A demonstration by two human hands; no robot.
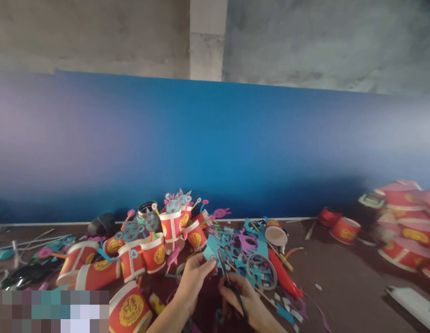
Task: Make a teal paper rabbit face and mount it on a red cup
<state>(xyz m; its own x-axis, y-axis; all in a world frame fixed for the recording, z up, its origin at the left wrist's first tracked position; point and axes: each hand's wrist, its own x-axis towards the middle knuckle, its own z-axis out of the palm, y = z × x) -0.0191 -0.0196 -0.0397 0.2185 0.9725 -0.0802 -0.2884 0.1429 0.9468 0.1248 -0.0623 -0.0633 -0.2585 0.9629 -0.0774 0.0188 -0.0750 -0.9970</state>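
Scissors (226, 276): in the head view, held in the right hand (239, 292), fingers curled about the handles; I cannot tell how far the blades are parted.
Blue paper (209, 247): pinched between the thumb and fingers of the left hand (193, 277), just left of the blades, above the tabletop.
Blade line: it overlaps the paper's right side from this angle, though actual contact is unclear; a slight twist of either wrist could send a cut off course.
Left thumb: close to the blades, so a slip of the paper or an overlong snip might nick it.
Blue scraps (241, 267): heaped beneath and beyond the right hand; a finished piece dropped there could get lost among matching offcuts.
Tape roll (275, 274): lies on that litter near the right hand, where a sleeve or wrist might catch it.
Red cup (131, 309): just beside the left forearm; an elbow swinging outward could knock it into its neighbours.
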